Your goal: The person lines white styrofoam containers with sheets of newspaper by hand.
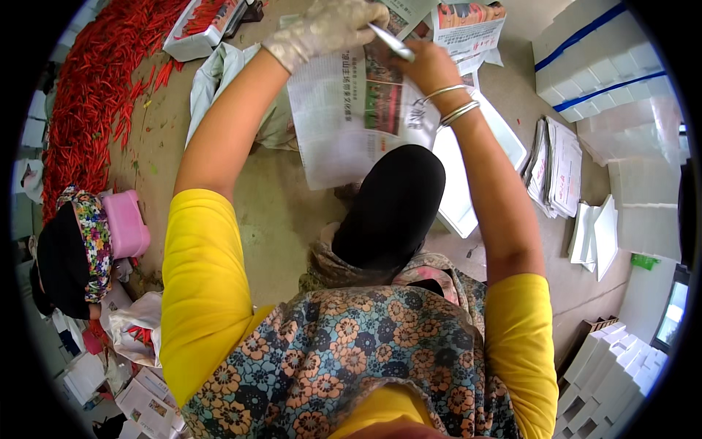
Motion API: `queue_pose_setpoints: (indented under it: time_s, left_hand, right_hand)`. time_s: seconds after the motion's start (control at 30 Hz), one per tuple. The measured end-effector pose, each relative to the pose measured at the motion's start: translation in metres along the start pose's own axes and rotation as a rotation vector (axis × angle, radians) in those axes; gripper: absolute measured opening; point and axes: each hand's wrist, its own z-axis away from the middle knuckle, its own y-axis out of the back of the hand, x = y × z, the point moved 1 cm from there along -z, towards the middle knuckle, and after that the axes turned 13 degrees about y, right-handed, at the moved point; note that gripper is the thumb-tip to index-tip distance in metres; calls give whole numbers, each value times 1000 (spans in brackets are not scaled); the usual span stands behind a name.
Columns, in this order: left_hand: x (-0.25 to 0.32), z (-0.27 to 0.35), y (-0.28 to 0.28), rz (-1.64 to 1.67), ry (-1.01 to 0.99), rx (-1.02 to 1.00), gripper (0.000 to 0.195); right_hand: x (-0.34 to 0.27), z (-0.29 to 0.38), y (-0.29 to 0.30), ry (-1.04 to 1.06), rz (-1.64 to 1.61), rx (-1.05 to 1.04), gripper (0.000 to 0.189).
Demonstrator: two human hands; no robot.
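My left hand (329,30), in a pale patterned glove, grips the upper edge of a newspaper sheet (329,115). The sheet hangs spread out before my knees and is partly blurred. My right hand (430,66), bare with metal bangles at the wrist, pinches the sheet's upper right side. Between the two hands runs a narrow white strip (392,43); whether it is a fold of the paper, I cannot tell. Beneath my right forearm lies a white foam box (455,181), partly covered by the paper and the arm.
Red chili peppers (88,93) form a large heap at left, near a foam box of peppers (192,44). Another person (66,252) sits by a pink plastic stool (126,225). Stacked newspapers (556,164), foam lids (595,236) and strapped foam boxes (598,60) stand right.
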Motion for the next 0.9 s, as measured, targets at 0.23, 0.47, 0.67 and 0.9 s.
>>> queue_pose_setpoints:
  time_s: [0.23,0.47,0.67,0.9]
  left_hand:
    - [0,-32,4,543,95,-379,44]
    - [125,-127,-82,1499,-66,-575,43]
    - [188,-145,-158,1606,362,-663,50]
    - [184,-144,-296,1568,284,-1139,58]
  right_hand:
    - [79,46,175,53,417,159,34]
    - [191,179,278,120,748,1012,67]
    - [310,356,28,-1069,-942,1140,77]
    - [365,385,-86,-1082,-1341,1104,95]
